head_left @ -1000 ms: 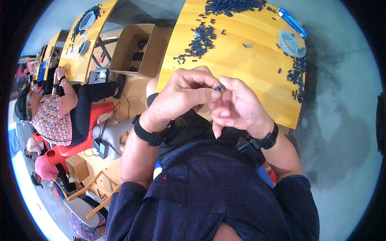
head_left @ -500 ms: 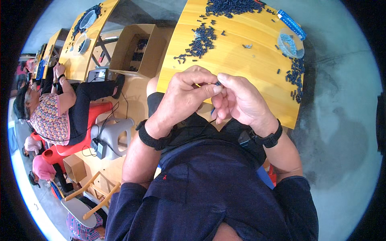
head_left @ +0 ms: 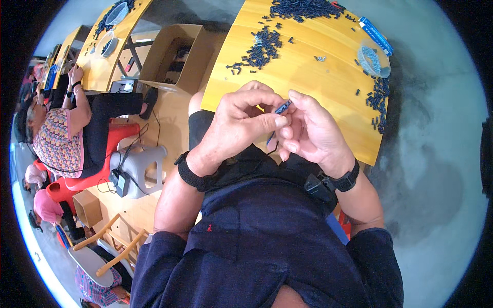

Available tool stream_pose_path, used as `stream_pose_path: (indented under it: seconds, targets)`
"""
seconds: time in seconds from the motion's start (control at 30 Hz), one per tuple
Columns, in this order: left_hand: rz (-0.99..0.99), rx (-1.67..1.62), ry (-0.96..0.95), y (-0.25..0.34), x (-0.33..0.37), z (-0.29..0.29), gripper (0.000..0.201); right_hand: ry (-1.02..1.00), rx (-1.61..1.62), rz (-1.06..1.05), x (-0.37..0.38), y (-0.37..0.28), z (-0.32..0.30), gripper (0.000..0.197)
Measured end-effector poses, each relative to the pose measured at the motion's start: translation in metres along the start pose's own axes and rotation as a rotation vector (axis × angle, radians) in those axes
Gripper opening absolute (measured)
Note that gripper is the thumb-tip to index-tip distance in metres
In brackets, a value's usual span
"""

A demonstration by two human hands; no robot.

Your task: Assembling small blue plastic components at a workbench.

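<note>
Both hands meet at the near edge of the yellow table (head_left: pixel 313 82). Between their fingertips is a small dark cylindrical piece (head_left: pixel 283 107) with a lighter bluish part along it. My left hand (head_left: pixel 244 115) is closed, pinching the piece between thumb and forefinger. My right hand (head_left: pixel 321 128) has its thumb and fingers at the piece's upper right end, the other fingers curled beneath. Fingers partly cover the piece, so its exact kind is hard to make out. Similar short dark pieces lie in a loose heap (head_left: pixel 264 49) just beyond the hands.
A larger dark heap (head_left: pixel 303 9) is at the table's far side. On the right are a clear bowl of light-blue bits (head_left: pixel 372 61), a blue-and-white box (head_left: pixel 376 36) and scattered dark pieces (head_left: pixel 379 100). Left stand a cardboard box (head_left: pixel 177 61), a grey stool (head_left: pixel 138 169) and a seated co-worker (head_left: pixel 61 133).
The dark piece now shows between the fingertips, where before only its tip was visible. My right thumb has shifted up and right. The view has moved slightly.
</note>
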State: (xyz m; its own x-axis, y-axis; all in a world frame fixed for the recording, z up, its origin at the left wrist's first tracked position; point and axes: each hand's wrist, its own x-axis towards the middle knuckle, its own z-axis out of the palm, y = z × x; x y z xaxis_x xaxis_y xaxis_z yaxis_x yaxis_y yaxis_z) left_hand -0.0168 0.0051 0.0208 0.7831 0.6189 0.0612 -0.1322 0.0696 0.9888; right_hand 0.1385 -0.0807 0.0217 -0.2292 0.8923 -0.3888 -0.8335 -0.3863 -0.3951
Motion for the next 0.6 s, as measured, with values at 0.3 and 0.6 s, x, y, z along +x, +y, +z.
stream_pose_path:
  seconds: [0.3,0.6]
  targets:
    - [-0.003,-0.162,-0.016,-0.001,-0.003,0.003,0.017,0.060,-0.064,-0.037,-0.007,0.004,0.006,0.040]
    - [-0.034,-0.201,-0.011,-0.002,-0.005,0.006,0.017,0.107,-0.105,-0.078,-0.011,0.008,0.009,0.039]
